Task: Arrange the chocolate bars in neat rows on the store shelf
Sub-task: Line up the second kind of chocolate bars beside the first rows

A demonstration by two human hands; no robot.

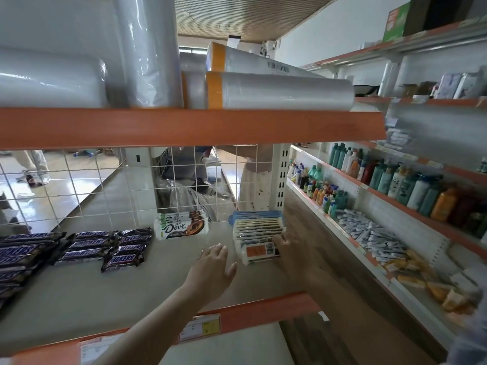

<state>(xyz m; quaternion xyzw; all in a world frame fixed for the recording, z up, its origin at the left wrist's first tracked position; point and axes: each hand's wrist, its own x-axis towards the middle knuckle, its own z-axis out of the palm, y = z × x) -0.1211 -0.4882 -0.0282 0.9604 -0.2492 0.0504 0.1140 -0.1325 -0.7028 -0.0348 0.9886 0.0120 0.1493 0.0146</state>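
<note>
On the shelf (79, 299), Snickers bars (79, 248) and Dove bars (181, 225) lie grouped. Right hand (286, 242) grips the white-and-orange bars' (259, 241) end; left hand (213, 270) hovers released; that row looks unfinished.

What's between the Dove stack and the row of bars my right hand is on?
Bare shelf only, in the head view: nothing between the Dove stack and the row at the right hand.

Soft daylight, glare on plastic rolls (279, 92), wide-angle bowing, blurred edges.
</note>
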